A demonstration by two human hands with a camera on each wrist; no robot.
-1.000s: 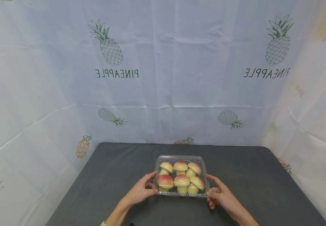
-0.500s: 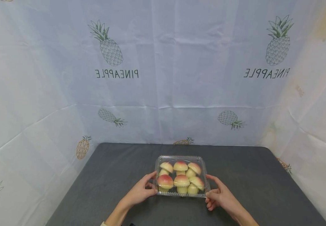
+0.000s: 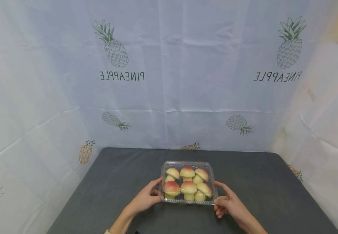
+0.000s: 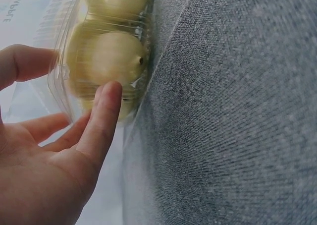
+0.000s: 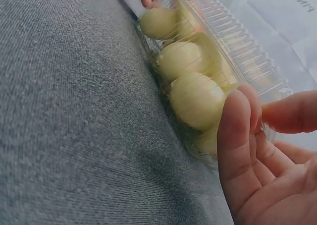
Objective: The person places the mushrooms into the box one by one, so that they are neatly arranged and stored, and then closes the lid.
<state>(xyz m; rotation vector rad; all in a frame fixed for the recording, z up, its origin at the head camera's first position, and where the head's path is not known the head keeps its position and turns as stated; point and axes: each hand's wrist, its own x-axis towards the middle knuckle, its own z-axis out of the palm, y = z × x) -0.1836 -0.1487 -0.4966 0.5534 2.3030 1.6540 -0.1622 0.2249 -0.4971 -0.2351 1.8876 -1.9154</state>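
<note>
A clear plastic clamshell box [image 3: 187,165] sits on the dark table in the head view. Inside it are two rows of mushroom-shaped pieces [image 3: 188,187] with red-and-yellow domed caps and pale round stems. My left hand [image 3: 145,198] holds the box's left side, its index finger near the upper corner and the thumb at the lower one. On the other side my right hand [image 3: 230,203] grips the right edge: the index finger reaches up along the side, the thumb is at the front corner, and the other fingers are bent below. Ridged clear walls show in both wrist views.
The dark cloth-covered table [image 3: 122,169] spreads out around the box. White cloth [image 3: 169,91] printed with pineapples hangs behind it and along both sides. A small black object [image 3: 137,232] shows at the bottom edge.
The right thumb and curled fingers have shifted slightly at the front right corner. The box and the left hand stay in place.
</note>
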